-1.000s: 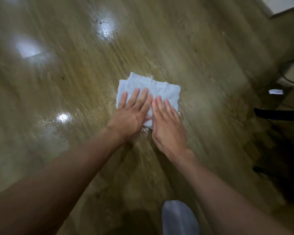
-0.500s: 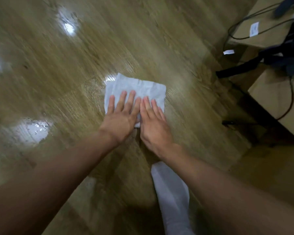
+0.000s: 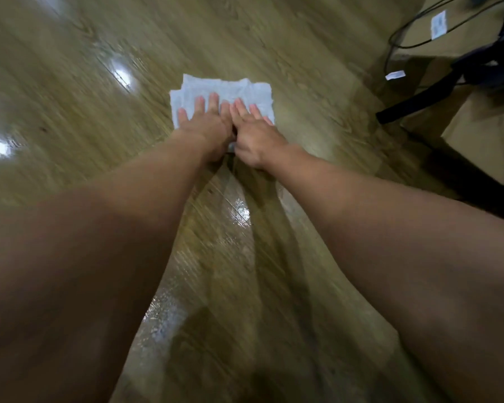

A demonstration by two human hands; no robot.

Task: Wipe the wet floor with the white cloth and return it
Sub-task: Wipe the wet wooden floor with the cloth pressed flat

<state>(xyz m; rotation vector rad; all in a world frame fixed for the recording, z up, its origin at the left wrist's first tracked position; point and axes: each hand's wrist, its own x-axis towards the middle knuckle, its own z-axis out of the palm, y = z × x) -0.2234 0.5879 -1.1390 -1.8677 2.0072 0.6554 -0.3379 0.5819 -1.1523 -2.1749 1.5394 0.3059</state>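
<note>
The folded, rumpled white cloth (image 3: 224, 88) lay flat on the glossy wood-plank floor (image 3: 303, 53), pinned under the left hand (image 3: 205, 126) and right hand (image 3: 256, 132), side by side, fingers straight, grasping nothing. Wiping seemed under way; a wet sheen (image 3: 239, 210) at six o'clock of the cloth likely called for a backward stroke.

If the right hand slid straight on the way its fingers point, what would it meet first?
Only the far strip of the white cloth under the right hand, then bare floor; the way looks free to the picture's edge. The cardboard boxes sit well right of that line.
</note>
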